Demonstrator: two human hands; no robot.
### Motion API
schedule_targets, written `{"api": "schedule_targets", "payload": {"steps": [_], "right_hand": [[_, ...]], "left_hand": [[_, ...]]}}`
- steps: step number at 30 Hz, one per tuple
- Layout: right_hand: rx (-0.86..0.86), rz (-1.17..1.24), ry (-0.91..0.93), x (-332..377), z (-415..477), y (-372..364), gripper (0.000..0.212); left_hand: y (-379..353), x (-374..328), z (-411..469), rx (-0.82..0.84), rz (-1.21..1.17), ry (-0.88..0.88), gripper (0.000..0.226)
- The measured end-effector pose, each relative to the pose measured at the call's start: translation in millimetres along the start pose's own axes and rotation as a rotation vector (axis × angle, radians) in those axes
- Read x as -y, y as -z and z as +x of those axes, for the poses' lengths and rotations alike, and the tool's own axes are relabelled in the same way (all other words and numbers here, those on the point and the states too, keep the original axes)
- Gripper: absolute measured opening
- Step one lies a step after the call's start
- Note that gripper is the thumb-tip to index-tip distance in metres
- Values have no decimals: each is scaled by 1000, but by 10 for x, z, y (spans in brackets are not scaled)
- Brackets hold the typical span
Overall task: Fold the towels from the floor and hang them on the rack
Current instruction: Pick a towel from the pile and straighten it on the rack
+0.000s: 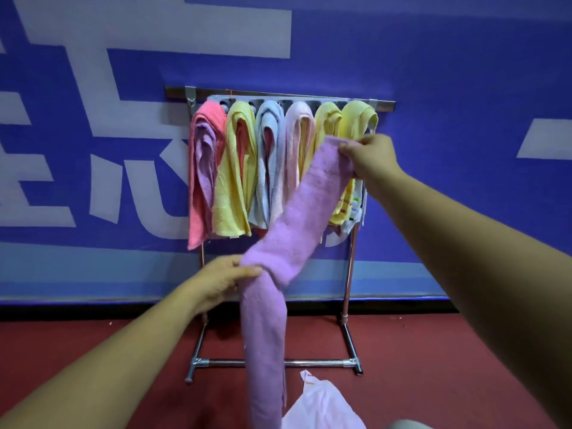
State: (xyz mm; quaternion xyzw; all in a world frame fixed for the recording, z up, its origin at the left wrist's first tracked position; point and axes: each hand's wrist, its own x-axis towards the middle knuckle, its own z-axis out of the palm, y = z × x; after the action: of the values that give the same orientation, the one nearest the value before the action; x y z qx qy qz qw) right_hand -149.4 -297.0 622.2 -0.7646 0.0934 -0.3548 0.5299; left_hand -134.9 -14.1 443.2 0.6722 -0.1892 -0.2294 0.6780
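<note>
Lilac terry towel, folded into a long strip, pinched by right hand and left hand.

the purple towel is soft terry cloth, matt, with a fuzzy nap and a loose, frayed edge low down. the hung towels are the same matt looped cloth, and a yellow one shows a faint woven pattern. the rack is polished metal tube, glossy, with bright joints at the feet. the floor looks matt red and finely grained. the wall is a matt blue printed sheet. the bag is thin, faintly shiny plastic.
</note>
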Motion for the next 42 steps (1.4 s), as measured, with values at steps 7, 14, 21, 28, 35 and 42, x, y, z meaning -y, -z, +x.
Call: {"api": "schedule_targets", "payload": {"steps": [7,14,21,28,35,42], "right_hand": [[421,-606,-432,-795,-454,-104,10],[942,435,-389,-397,-760,-390,49],[836,245,-172,-45,-767,-407,15],[752,277,-310,4,-621,-167,9],[903,319,-311,109,-395,-235,9],[688,183,-61,398,373,-402,13]], "left_hand": [[103,-959,50,23,-200,-120,64],[-107,-1282,52,238,54,-37,24],[-54,-1302,61,226,153,8,38],[102,-1236,13,207,146,-44,19],[59,-1751,339,186,229,-157,41],[239,-2420,792,118,327,-244,14]]}}
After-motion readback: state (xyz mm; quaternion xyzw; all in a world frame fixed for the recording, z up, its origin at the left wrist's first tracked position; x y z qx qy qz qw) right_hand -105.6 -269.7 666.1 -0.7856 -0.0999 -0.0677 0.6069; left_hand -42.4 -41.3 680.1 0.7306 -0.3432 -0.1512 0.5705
